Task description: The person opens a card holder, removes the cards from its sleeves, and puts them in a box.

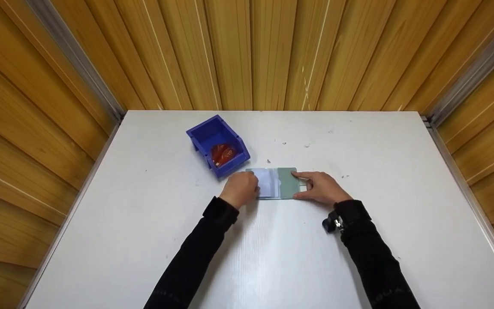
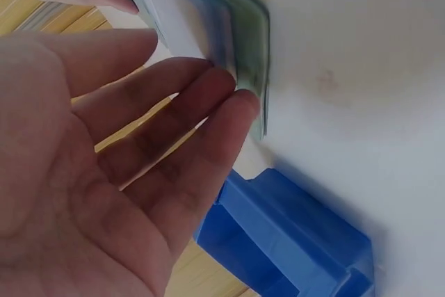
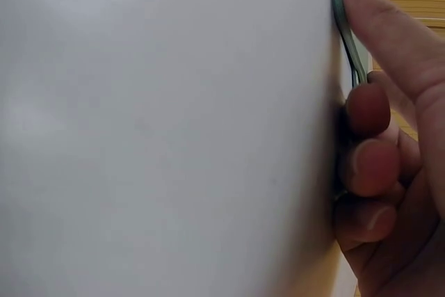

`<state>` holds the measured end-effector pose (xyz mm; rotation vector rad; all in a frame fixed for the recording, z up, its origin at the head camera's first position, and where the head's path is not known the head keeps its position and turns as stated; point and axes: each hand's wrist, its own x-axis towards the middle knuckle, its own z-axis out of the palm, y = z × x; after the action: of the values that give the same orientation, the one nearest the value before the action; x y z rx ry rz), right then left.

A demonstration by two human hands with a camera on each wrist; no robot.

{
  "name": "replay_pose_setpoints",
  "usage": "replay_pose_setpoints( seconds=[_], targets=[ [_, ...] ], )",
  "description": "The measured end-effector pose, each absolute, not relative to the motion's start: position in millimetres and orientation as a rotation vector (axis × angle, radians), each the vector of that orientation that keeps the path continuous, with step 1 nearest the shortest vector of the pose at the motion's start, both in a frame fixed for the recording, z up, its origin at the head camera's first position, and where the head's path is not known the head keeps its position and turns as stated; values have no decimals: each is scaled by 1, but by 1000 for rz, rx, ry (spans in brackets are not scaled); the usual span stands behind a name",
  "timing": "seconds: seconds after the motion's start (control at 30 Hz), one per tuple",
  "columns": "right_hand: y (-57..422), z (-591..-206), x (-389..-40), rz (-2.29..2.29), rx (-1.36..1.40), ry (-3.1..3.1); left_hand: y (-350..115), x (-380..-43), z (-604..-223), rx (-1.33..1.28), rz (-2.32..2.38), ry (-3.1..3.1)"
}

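Note:
A green card holder (image 1: pixel 289 183) lies spread on the white table, its clear plastic sleeves (image 1: pixel 266 182) over the left half. My left hand (image 1: pixel 240 189) is at its left end. In the left wrist view the left fingers (image 2: pixel 198 140) are nearly straight, their tips at the sleeves and green edge, thumb apart. My right hand (image 1: pixel 322 188) holds the right end, thumb at the near corner and index finger at the far one. The right wrist view shows the thumb (image 3: pixel 389 33) along the holder's edge (image 3: pixel 344 26), with the other fingers curled.
A blue plastic bin (image 1: pixel 204 133) stands beyond my left hand, turned at an angle. Red cards (image 1: pixel 222 154) with gold print lie inside it. Wood-patterned panels (image 1: pixel 251 56) rise behind the table (image 1: pixel 380 150) and on both sides.

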<state>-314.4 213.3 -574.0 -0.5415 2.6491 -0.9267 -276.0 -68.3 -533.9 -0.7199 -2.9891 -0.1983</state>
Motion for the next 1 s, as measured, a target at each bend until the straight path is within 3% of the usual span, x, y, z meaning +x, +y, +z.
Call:
replay_pose_setpoints(
  seconds=[0.67, 1.0],
  targets=[
    [215, -575, -315, -890, -519, 2660, -83, -278, -546, -811, -470, -2938],
    [223, -561, -314, -895, -551, 2747, -103, -291, -518, -766, -457, -2836]
  ],
)
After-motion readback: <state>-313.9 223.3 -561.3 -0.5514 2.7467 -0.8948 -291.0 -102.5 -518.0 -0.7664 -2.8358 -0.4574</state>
